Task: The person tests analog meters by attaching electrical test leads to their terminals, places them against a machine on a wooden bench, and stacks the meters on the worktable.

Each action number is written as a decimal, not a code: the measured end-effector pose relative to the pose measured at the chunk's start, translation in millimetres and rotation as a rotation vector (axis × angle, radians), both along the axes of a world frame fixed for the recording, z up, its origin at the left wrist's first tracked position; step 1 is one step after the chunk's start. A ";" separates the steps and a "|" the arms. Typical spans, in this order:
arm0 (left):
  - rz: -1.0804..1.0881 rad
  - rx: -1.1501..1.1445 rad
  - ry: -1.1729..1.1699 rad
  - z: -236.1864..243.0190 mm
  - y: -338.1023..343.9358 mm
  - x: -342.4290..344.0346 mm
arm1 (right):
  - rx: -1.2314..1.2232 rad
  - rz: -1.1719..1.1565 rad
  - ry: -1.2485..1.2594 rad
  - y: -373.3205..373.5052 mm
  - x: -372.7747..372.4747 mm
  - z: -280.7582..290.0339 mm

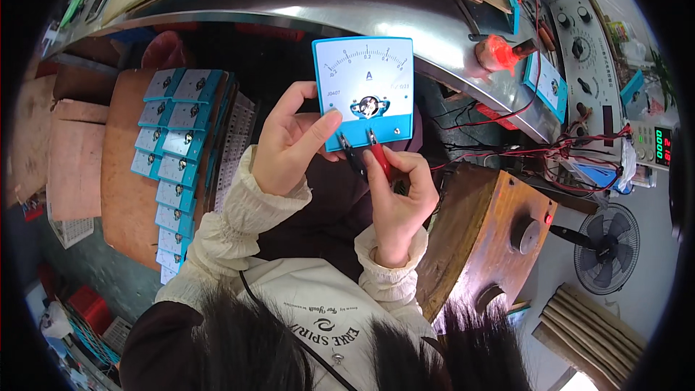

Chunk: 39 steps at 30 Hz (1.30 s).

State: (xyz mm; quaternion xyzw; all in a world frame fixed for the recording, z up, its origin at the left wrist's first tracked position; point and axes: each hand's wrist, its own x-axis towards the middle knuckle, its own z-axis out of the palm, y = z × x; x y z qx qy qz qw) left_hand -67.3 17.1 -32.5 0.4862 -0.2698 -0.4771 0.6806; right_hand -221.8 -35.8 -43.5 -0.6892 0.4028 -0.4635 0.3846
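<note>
My left grip (293,141) is clamped on a blue-and-white meter (365,69), thumb on its lower left front, its dial facing me — it is above my lap, near the metal surface (441,40). My right grip (399,188) pinches a red clip (378,157) at the meter's lower edge, a black clip (352,158) just left of it. Similar meters (174,168) overlap in rows on a brown board (119,174) to my left — a wooden box (467,224) stands to my right.

1 fisheye view (head-worn) looks down from close above.
</note>
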 end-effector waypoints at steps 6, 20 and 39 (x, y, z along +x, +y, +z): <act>0.000 0.049 0.060 -1.8 -8.3 -6.5 | -0.135 -0.040 0.018 -5.6 -9.4 9.2; -0.694 0.114 -0.212 -21.6 -15.3 -79.3 | 0.059 -0.831 0.328 9.2 -217.4 -25.4; -0.807 0.202 -0.317 -21.2 -24.1 -90.2 | 0.142 -1.763 0.727 35.4 -378.3 -45.2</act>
